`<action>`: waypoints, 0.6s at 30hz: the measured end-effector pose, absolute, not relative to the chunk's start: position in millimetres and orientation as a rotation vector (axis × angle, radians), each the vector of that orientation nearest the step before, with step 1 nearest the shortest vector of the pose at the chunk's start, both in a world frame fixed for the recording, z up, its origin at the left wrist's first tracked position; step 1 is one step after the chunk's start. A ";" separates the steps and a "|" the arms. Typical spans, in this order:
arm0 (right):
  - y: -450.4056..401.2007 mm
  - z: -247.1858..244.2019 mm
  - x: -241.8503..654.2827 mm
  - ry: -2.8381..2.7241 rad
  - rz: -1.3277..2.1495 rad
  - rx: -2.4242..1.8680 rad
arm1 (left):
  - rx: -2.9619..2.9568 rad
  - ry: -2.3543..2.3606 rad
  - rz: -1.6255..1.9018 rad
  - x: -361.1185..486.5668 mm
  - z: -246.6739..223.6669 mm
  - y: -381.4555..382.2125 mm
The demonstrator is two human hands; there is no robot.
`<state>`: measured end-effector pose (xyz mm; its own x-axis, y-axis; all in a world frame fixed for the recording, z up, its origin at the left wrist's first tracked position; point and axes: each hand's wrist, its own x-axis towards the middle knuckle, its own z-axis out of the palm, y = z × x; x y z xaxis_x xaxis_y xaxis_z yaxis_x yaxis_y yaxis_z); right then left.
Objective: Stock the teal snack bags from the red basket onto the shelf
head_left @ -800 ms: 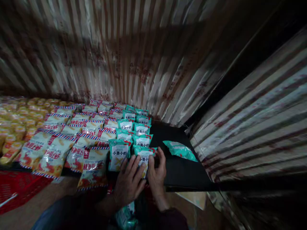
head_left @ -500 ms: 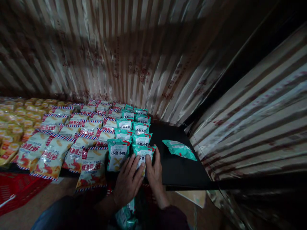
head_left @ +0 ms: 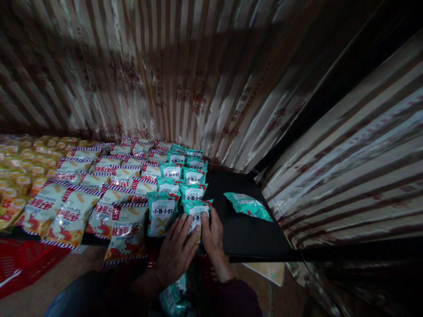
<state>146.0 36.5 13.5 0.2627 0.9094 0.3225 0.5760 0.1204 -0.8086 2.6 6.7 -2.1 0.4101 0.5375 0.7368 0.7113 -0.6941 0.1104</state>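
Two columns of teal snack bags stand at the right end of the rows, and both of my hands are at the front bag (head_left: 197,208) of the right column. My left hand (head_left: 178,248) lies with outstretched fingers on that bag's front, covering its lower left. My right hand (head_left: 213,235) grips its right edge, thumb on the front and fingers along the side. Just left of it stands another teal snack bag (head_left: 161,214), upright and untouched. A loose teal snack bag (head_left: 248,207) lies on its side farther right on the black shelf (head_left: 244,240).
White snack bags (head_left: 128,229) with striped edges fill rows to the left, and yellow packs (head_left: 23,171) lie beyond them. Below the shelf are a red basket (head_left: 23,268) and more teal bags (head_left: 173,299). Striped plastic sheeting (head_left: 198,79) hangs behind and at the right.
My right hand has shifted slightly at the bag's right edge, its fingers drawn in a little lower. My left hand and the other bags look nearly the same.
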 end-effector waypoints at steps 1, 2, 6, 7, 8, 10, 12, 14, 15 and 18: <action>36.0 11.5 146.7 -1.426 0.404 -1.581 | -2.448 -1.096 -1.148 2.5 -2.2 6.6; 35.4 9.4 147.4 -1.429 0.378 -1.592 | -2.453 -1.090 -1.142 2.4 -2.2 6.6; 31.9 3.3 148.6 -1.409 0.313 -1.641 | -2.435 -1.104 -1.152 2.9 -1.8 6.7; 30.9 3.1 148.1 -1.396 0.311 -1.655 | -2.424 -1.113 -1.154 3.2 -1.8 6.8; 29.8 3.5 147.1 -1.377 0.310 -1.665 | -2.418 -1.122 -1.152 3.5 -1.8 6.9; 28.0 5.9 144.4 -1.353 0.322 -1.664 | -2.425 -1.132 -1.137 3.7 -1.7 7.1; 26.9 9.0 141.6 -1.362 0.361 -1.649 | -2.450 -1.127 -1.119 3.3 -0.9 7.3; 26.8 11.6 139.7 -1.401 0.442 -1.632 | -2.477 -1.116 -1.095 2.6 0.3 7.5; 27.0 12.4 139.2 -1.416 0.485 -1.630 | -2.487 -1.115 -1.083 2.1 0.9 7.6; 28.0 11.6 139.6 -1.419 0.553 -1.642 | -2.503 -1.126 -1.061 1.2 1.4 7.3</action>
